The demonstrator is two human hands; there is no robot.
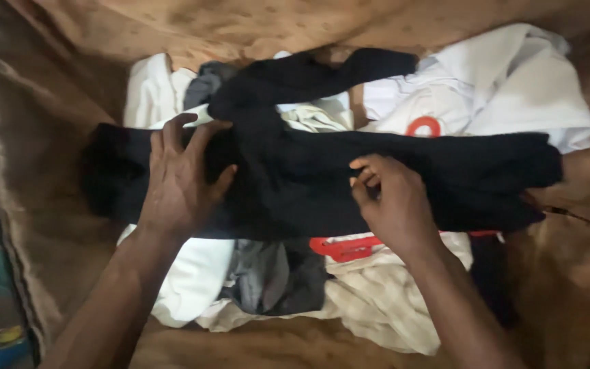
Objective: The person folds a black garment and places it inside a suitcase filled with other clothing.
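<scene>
Brown bedspread [69, 96] — black garment [295, 184] under fingers [172, 137].

Black garment [377, 181]: matt, soft cloth. White shirts [507, 89]: smooth cloth. Red hanger [343, 247]: glossy plastic. Brown bedcover [56, 116]: plush, slightly sheeny fabric. Cream cloth [384, 301]: crumpled weave.

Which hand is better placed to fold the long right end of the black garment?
Right hand: its grip pinches the black cloth garment nearer that end; left hand lies flat.
</scene>
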